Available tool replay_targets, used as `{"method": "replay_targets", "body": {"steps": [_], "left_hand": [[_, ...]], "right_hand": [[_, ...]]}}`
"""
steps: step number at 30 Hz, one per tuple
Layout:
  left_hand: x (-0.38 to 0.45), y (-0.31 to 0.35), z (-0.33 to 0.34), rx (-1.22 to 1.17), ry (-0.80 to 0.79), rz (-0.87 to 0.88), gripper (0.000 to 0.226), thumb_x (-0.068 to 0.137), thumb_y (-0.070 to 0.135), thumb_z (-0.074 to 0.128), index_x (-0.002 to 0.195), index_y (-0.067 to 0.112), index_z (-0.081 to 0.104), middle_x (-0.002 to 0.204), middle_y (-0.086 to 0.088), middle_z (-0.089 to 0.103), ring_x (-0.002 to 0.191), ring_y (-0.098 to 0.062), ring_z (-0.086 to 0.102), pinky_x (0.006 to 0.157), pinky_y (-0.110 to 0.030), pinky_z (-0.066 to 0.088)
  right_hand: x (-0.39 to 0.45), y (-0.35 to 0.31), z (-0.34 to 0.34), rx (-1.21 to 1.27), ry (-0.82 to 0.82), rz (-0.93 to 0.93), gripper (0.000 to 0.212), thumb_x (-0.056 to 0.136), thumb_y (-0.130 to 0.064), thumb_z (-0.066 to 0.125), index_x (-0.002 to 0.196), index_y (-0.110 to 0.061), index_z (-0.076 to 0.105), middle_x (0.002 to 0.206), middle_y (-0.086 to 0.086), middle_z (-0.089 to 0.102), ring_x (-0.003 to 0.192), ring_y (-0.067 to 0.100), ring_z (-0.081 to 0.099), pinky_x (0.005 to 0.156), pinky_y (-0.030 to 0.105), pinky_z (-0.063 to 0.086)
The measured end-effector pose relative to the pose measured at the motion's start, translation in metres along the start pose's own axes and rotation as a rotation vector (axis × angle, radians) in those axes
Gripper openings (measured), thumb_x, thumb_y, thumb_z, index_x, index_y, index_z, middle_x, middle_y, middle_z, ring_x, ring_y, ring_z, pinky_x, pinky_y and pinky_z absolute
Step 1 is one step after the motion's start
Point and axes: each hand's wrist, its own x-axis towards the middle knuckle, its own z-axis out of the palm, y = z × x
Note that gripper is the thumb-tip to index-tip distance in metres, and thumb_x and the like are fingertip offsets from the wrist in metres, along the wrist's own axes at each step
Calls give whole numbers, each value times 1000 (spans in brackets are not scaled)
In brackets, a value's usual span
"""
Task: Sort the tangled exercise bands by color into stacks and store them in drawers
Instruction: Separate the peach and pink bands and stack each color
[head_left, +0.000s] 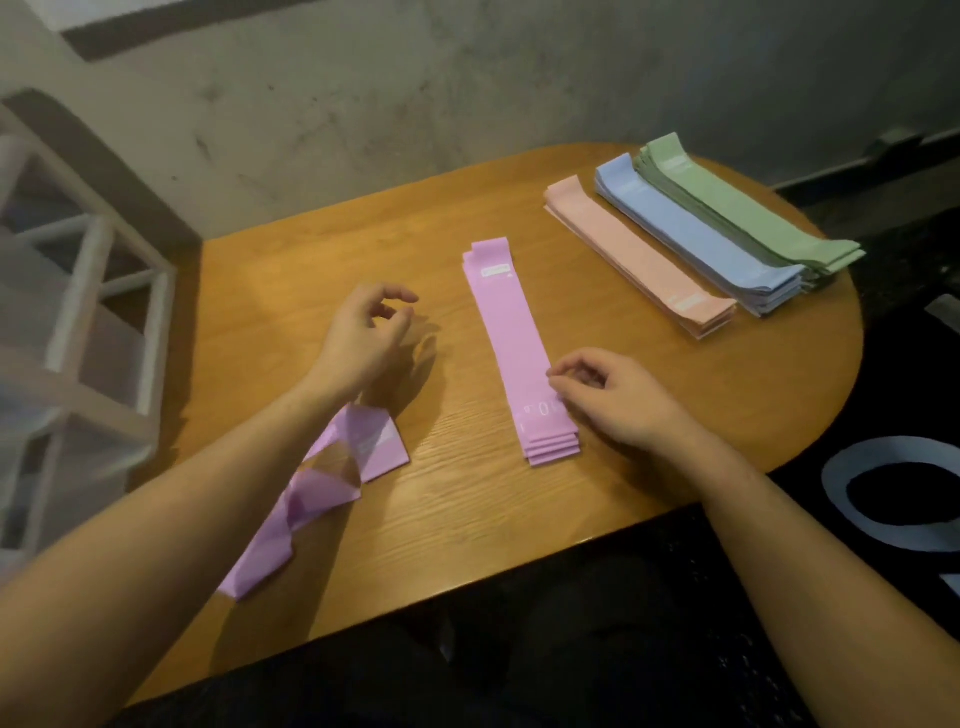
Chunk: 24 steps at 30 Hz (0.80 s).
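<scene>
Tangled purple bands (311, 493) near left remain unsorted; far right, green stack (748, 208), blue stack (696, 234), pink stack (639, 254) look finished; central purple stack (519, 343) grows; left hand (363, 338) loosely curled, empty; right hand (613, 400) fingertips touching that stack's edge; drawers (78, 312) left, seemingly unfilled.

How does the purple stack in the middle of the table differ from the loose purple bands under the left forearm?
The purple stack lies flat and straight, its edges lined up; the loose purple bands are twisted and folded over one another. The stack lies in full view, with the right hand at its edge; the loose bands are partly hidden under the left forearm, and the left hand holds nothing. Both are the same purple and lie on the wooden table.
</scene>
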Motion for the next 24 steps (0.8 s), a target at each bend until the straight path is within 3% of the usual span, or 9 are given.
{"method": "replay_targets", "body": {"steps": [3,8,11,14,16,20,24], "left_hand": [[-25,-8,-28,14,25,-4,15,97,11,60,105,22,66,110,7,60,85,13,52,74,-17,44],[-68,-25,-68,49,107,13,19,97,9,60,105,25,64,107,10,59,90,13,53,71,-11,41],[-96,-40,-78,34,129,22,22,95,7,62,105,26,64,105,19,58,92,10,54,76,-11,42],[-116,-57,-75,98,145,74,16,90,15,65,103,24,66,103,16,60,97,-3,54,85,-11,38],[-122,-68,-73,176,184,65,16,87,18,69,103,21,67,105,12,61,101,-12,54,87,-14,33],[-134,-83,-66,205,255,7,28,83,12,75,109,16,66,113,10,57,107,-14,50,91,-22,33],[-138,-83,-63,132,270,-77,30,84,17,74,112,20,65,113,11,56,106,-9,50,91,-24,38]], "right_hand": [[-6,-15,16,140,37,-34,10,94,-15,66,97,-24,70,73,0,52,55,11,45,49,19,36],[-13,-45,49,99,-26,-132,15,94,-7,64,107,-13,67,75,-3,52,57,22,45,55,29,37],[-15,-53,75,72,-48,-137,13,94,-11,65,101,-21,69,71,-12,54,46,10,46,43,23,39],[-13,-59,104,-37,-82,-192,17,91,-15,68,94,-32,70,79,-13,63,65,0,54,65,20,47],[-10,-64,123,-71,-127,-209,20,91,-16,68,91,-35,69,82,-12,66,71,-1,56,72,19,47],[-3,-74,156,-53,-163,-247,26,90,-10,66,88,-37,68,88,-7,70,75,7,60,73,20,47],[15,-82,173,-59,-176,-266,24,90,-7,64,93,-31,68,90,-4,69,67,-1,53,67,20,45]]}}
